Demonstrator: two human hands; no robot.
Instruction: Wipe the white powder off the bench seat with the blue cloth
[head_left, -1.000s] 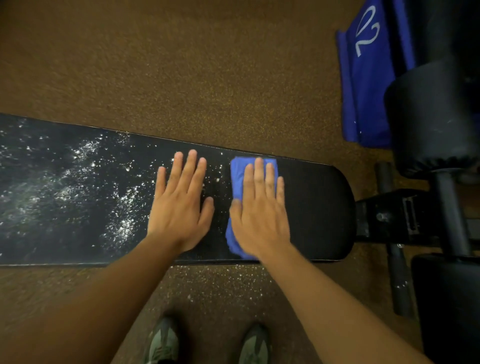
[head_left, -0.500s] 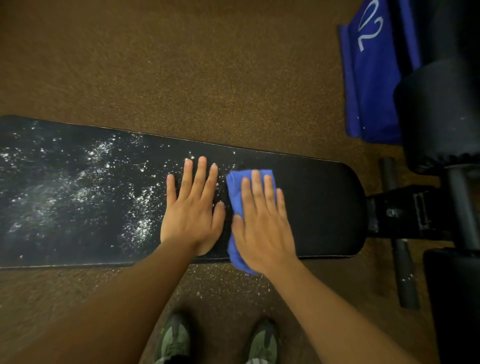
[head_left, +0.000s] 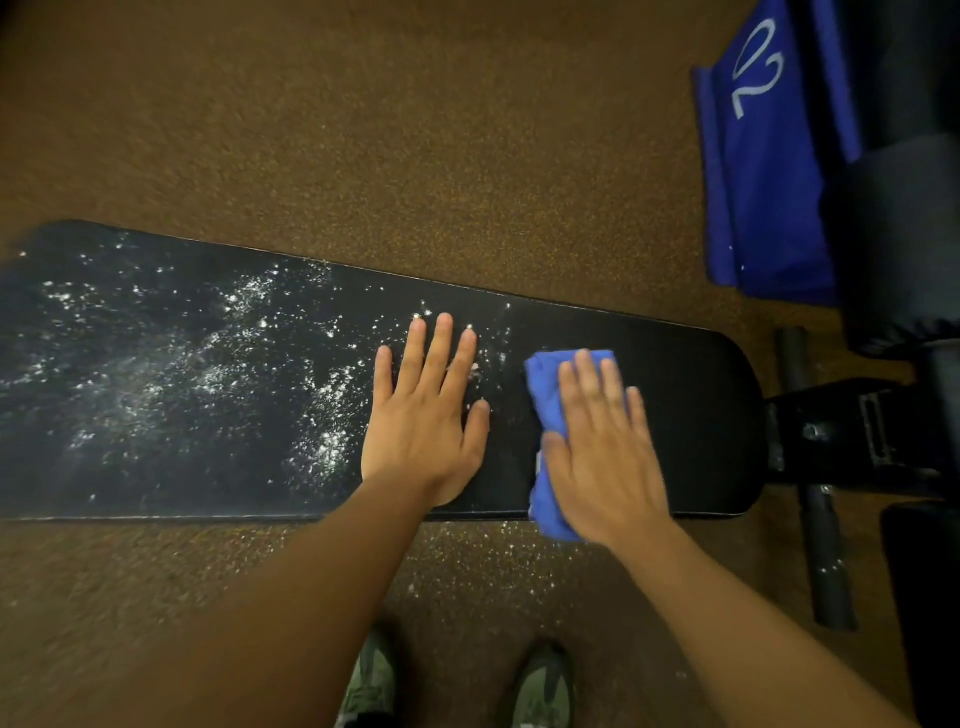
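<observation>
A long black bench seat (head_left: 691, 415) runs across the view. White powder (head_left: 223, 374) covers its left and middle parts, while the right end looks dark and clean. My right hand (head_left: 602, 447) presses flat on a folded blue cloth (head_left: 545, 384), which lies across the seat and hangs over its near edge. Resting flat on the seat just left of the cloth is my left hand (head_left: 426, 415), fingers spread and holding nothing, at the edge of the powdered area.
Brown carpet (head_left: 415, 130) surrounds the bench, with spilled powder on the floor near my shoes (head_left: 540, 691). A black frame with a bar (head_left: 821, 530) and padded rollers (head_left: 904, 234) stands at the right. A blue mat (head_left: 763, 156) lies at the top right.
My right hand has slid the cloth toward me and a little to the right, opening a gap from my left hand. The left hand has stayed flat on the seat.
</observation>
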